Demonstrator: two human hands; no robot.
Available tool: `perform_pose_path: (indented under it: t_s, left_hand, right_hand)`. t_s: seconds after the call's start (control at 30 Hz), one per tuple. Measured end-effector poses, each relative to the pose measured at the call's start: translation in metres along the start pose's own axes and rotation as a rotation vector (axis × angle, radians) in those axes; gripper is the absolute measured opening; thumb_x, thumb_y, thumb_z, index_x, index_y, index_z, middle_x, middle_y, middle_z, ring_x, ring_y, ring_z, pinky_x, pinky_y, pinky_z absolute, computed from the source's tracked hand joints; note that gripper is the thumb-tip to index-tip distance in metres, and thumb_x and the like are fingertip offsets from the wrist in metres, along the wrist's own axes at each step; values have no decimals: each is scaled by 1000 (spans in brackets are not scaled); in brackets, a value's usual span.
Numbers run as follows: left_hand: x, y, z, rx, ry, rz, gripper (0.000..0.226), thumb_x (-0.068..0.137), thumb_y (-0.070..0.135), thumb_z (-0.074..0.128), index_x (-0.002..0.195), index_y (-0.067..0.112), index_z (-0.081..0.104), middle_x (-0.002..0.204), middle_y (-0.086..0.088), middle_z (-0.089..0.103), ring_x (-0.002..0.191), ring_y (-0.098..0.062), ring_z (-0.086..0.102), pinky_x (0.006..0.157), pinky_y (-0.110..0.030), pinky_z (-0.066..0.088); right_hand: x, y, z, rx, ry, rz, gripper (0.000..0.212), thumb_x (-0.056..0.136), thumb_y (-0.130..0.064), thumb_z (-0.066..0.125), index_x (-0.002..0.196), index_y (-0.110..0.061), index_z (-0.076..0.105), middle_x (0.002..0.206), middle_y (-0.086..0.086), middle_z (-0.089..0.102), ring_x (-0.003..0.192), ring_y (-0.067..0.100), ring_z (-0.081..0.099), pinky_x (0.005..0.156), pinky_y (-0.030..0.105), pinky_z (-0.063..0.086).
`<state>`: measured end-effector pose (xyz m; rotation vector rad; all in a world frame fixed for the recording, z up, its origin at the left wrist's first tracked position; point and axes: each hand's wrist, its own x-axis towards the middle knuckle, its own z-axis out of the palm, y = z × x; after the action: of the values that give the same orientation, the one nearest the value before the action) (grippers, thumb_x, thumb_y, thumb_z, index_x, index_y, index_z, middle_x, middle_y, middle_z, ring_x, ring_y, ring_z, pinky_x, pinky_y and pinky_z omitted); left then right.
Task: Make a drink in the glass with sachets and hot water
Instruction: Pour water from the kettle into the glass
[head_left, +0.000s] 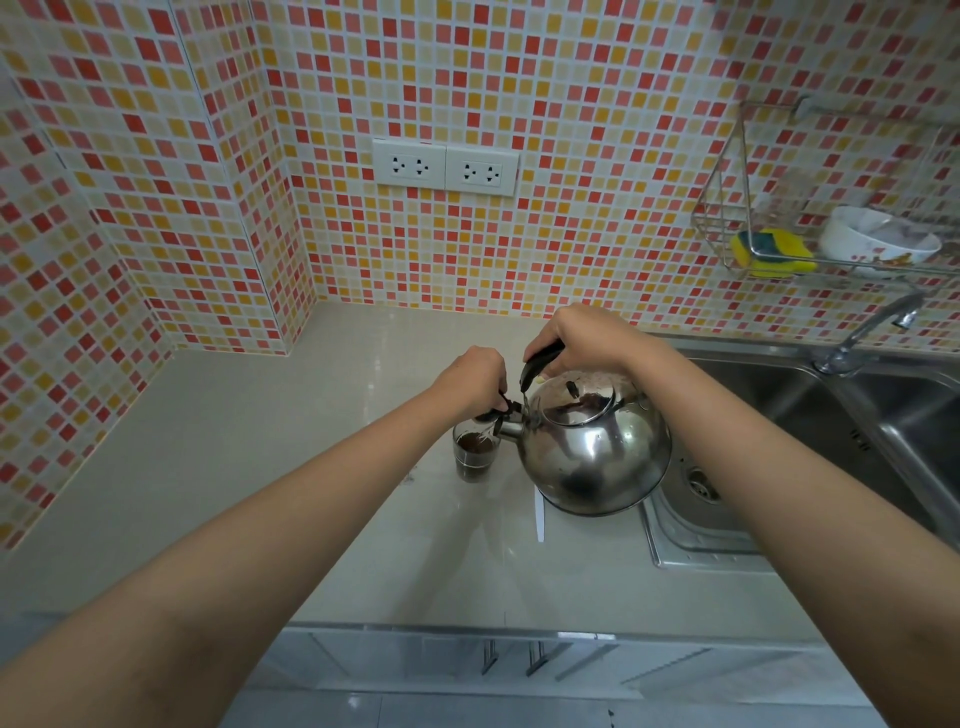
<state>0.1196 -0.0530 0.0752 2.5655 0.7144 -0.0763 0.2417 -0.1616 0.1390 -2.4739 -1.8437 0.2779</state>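
small clear drinking glass (475, 453) stands on the pale glossy tabletop (311, 467), just left of the round polished steel kettle (592, 447). dark brown powder or liquid shows in the glass; we cannot tell which, or whether water is running yet.

kettle is tilted left, its short spout (506, 427) directly over the rim of the glass. our right hand (587, 340) is clenched round the black handle (540, 364) on top and carries the kettle. our left hand (475, 376) pinches the small black spout cap lever (501, 408), seemingly holding the cap open. neither hand touches the glass.

relation that matters: the glass lies below and slightly left of the spout, with the kettle's spout-to-body axis running left-right across the view. the left hand is the nearer one to the glass, just above it; the right does the tipping. we judge the pour is the step in hand, and any sideways drift of the spout would put hot water on the tabletop or on the left fingers.

outward: steel sink (779, 415) with tap (862, 332) on the right; wire rack (743, 208) holding a yellow-green sponge (774, 252) and a white bowl (878, 239); two white double sockets (445, 167) on the red-orange mosaic wall. no sachets in view.

no brand, label or readable writing anywhere.
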Motion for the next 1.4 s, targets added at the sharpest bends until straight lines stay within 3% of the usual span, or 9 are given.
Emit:
perform_pose_path:
  t_s: [0.33, 0.5, 0.6, 0.77, 0.83, 1.0, 1.27, 1.4]
  left_hand:
    - [-3, -3, -1, -80, 19, -8, 32, 82, 14, 73, 111, 3, 72, 113, -14, 70, 99, -29, 65, 86, -31, 54]
    - [-1, -5, -9, -142, 29, -29, 33, 81, 14, 74, 113, 4, 71, 114, -13, 70, 98, -26, 65, 80, -26, 51]
    - [2, -10, -14, -193, 24, -52, 34, 80, 13, 75, 113, 5, 71, 110, -13, 72, 88, -21, 66, 75, -23, 50]
    - [13, -13, -31, -398, 75, -79, 29, 79, 11, 76, 108, 5, 73, 102, -11, 74, 67, -5, 60, 55, -11, 41]
    - [19, -9, -41, -432, 82, -60, 30, 79, 10, 75, 108, 3, 73, 103, -12, 73, 73, -8, 62, 59, -11, 43]
    - [43, 2, -60, -502, 90, -33, 29, 79, 6, 75, 107, -1, 72, 105, -16, 72, 95, -25, 69, 88, -28, 54]
    - [100, 4, -42, -484, 113, -90, 29, 80, 5, 73, 108, -3, 71, 105, -18, 72, 93, -27, 69, 88, -31, 54]
    - [125, 0, -25, -480, 154, -127, 27, 83, 5, 71, 109, -2, 71, 109, -18, 71, 100, -28, 66, 89, -29, 50]
  right_hand:
    - [-6, 7, -1, 86, -9, 0, 33, 75, -16, 75, 104, -31, 72, 98, -9, 75, 86, 14, 67, 78, 41, 57]
    - [-13, 15, -3, 225, 10, 11, 32, 75, -14, 76, 102, -30, 73, 95, -10, 74, 82, 8, 67, 76, 31, 57]
    - [-14, 22, -6, 300, 35, 40, 29, 75, -13, 77, 100, -27, 74, 90, -11, 73, 80, 5, 66, 71, 23, 54]
    - [-9, 36, -21, 286, 77, 117, 9, 76, -18, 76, 85, -21, 72, 76, 2, 69, 66, 15, 57, 57, 25, 42]
    - [-5, 42, -29, 255, 93, 129, 9, 78, -18, 75, 87, -16, 72, 78, 8, 69, 64, 16, 56, 58, 28, 41]
    - [7, 59, -43, 222, 177, 147, 14, 79, -14, 72, 93, -11, 74, 80, 7, 70, 74, 24, 62, 63, 33, 46]
    - [45, 96, -8, 395, 284, 251, 28, 77, 4, 66, 102, -9, 73, 99, 14, 73, 93, 27, 65, 86, 41, 53]
    - [65, 112, 13, 456, 315, 290, 24, 77, 7, 64, 95, -5, 74, 93, 19, 73, 90, 31, 66, 82, 41, 53]
